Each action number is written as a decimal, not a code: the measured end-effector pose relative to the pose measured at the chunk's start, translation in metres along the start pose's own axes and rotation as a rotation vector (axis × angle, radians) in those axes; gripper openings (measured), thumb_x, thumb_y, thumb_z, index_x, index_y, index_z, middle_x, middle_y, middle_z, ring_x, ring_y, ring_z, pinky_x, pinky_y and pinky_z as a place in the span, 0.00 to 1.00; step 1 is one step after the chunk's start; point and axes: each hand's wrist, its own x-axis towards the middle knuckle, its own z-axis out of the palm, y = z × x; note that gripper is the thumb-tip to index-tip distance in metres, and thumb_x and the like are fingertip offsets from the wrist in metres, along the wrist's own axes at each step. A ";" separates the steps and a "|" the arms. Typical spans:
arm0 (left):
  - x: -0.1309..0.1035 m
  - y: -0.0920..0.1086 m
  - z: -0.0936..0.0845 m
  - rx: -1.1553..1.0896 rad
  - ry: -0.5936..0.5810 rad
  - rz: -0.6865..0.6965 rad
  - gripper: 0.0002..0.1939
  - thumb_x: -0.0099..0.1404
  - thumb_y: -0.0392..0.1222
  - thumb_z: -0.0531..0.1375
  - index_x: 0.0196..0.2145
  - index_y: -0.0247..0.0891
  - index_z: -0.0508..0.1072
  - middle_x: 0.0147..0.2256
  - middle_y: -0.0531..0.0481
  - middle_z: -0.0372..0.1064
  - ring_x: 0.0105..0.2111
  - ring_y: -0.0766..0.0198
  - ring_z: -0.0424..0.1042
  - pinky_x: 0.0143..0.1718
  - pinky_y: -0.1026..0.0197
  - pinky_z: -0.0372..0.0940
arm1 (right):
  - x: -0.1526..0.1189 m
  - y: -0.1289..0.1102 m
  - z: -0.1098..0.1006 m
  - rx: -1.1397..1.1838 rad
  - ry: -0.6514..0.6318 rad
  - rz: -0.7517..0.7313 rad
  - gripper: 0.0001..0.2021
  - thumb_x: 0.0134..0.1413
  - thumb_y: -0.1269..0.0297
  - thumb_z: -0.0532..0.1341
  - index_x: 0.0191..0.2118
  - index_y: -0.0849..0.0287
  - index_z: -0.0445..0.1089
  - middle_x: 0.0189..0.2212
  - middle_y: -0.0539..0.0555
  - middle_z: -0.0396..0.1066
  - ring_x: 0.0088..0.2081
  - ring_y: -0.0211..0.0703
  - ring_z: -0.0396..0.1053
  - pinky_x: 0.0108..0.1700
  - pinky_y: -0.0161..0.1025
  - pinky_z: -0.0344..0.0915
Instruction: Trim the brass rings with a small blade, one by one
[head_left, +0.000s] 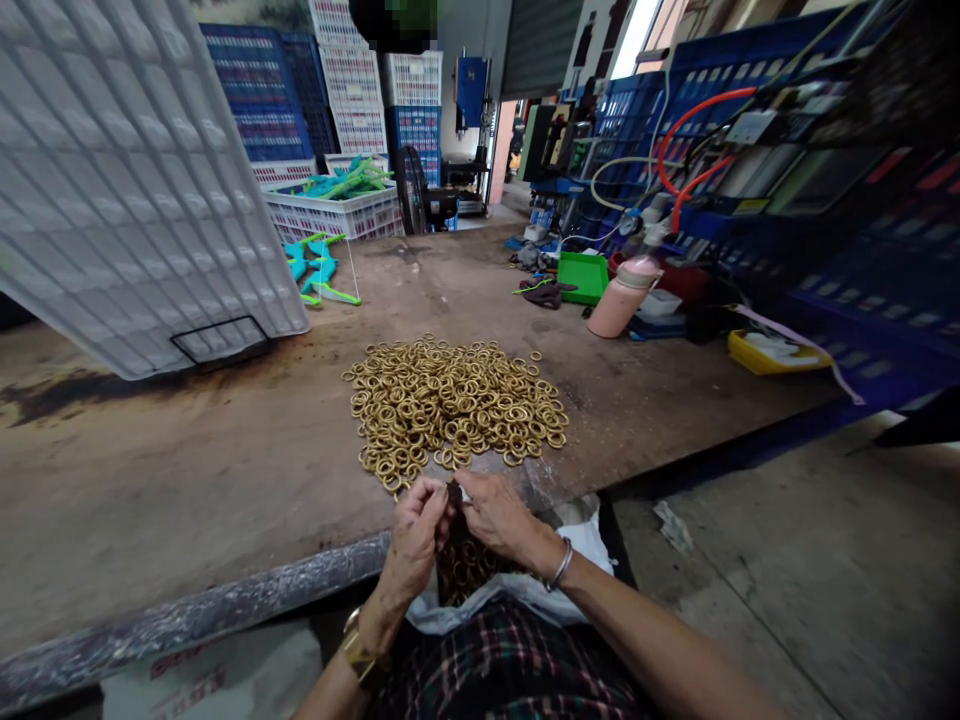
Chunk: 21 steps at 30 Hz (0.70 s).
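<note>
A broad pile of gold-coloured rings [457, 400] lies on the wooden table [247, 480], close to its front edge. Just before the pile, my left hand [416, 535] and my right hand [499, 512] meet, fingertips almost together. Both are closed in a pinch around something small and dark, with a pale bit by the right thumb; I cannot make out what it is. Below them, a white sack [499, 598] rests open against my lap. More rings [469, 568], darker in the shade, show inside it, partly hidden by my hands.
A tall white plastic crate [150, 180] stands at left, with blue-green toy bows [321, 268] behind it. Towards the right are a pink bottle [622, 300], a green tray [583, 277], a yellow tray [776, 352] and a machine with orange hoses [664, 145]. Stacked crates [349, 90] line the back.
</note>
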 end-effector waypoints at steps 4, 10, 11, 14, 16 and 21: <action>0.000 0.002 0.001 0.048 0.025 0.010 0.16 0.57 0.55 0.56 0.26 0.38 0.61 0.20 0.59 0.58 0.15 0.75 0.53 0.15 0.71 0.48 | 0.002 -0.002 -0.002 -0.035 -0.032 0.010 0.12 0.47 0.76 0.49 0.37 0.61 0.66 0.27 0.54 0.70 0.27 0.38 0.63 0.29 0.34 0.49; -0.004 0.005 0.003 0.129 0.030 0.055 0.17 0.56 0.54 0.57 0.23 0.37 0.62 0.18 0.59 0.55 0.15 0.75 0.51 0.16 0.70 0.47 | 0.003 0.004 0.000 -0.109 -0.099 0.019 0.11 0.49 0.75 0.50 0.37 0.62 0.65 0.27 0.56 0.71 0.27 0.39 0.66 0.28 0.35 0.49; -0.007 0.006 0.004 0.127 0.012 0.055 0.17 0.56 0.54 0.58 0.23 0.37 0.62 0.17 0.59 0.55 0.15 0.75 0.51 0.16 0.70 0.47 | 0.004 0.007 0.000 -0.130 -0.103 0.037 0.11 0.49 0.75 0.50 0.38 0.63 0.64 0.28 0.57 0.71 0.28 0.40 0.66 0.28 0.35 0.50; -0.011 0.010 0.008 0.023 -0.051 0.017 0.17 0.55 0.54 0.58 0.24 0.38 0.62 0.17 0.59 0.57 0.14 0.75 0.52 0.14 0.70 0.47 | 0.009 0.015 0.000 -0.174 -0.066 0.110 0.11 0.49 0.75 0.50 0.39 0.63 0.63 0.28 0.57 0.71 0.29 0.41 0.67 0.29 0.34 0.51; -0.012 0.012 0.011 -0.110 -0.055 -0.033 0.17 0.55 0.54 0.59 0.24 0.38 0.61 0.19 0.58 0.59 0.14 0.75 0.52 0.14 0.70 0.47 | 0.015 0.019 -0.001 -0.170 0.011 0.150 0.11 0.51 0.75 0.49 0.40 0.62 0.63 0.30 0.56 0.71 0.31 0.41 0.68 0.30 0.34 0.53; -0.008 0.016 0.011 -0.245 -0.037 -0.088 0.16 0.53 0.52 0.61 0.25 0.38 0.61 0.20 0.57 0.61 0.15 0.75 0.53 0.13 0.71 0.48 | 0.037 0.021 -0.009 -0.147 0.186 0.148 0.18 0.51 0.74 0.50 0.49 0.58 0.59 0.37 0.55 0.71 0.37 0.41 0.68 0.36 0.33 0.56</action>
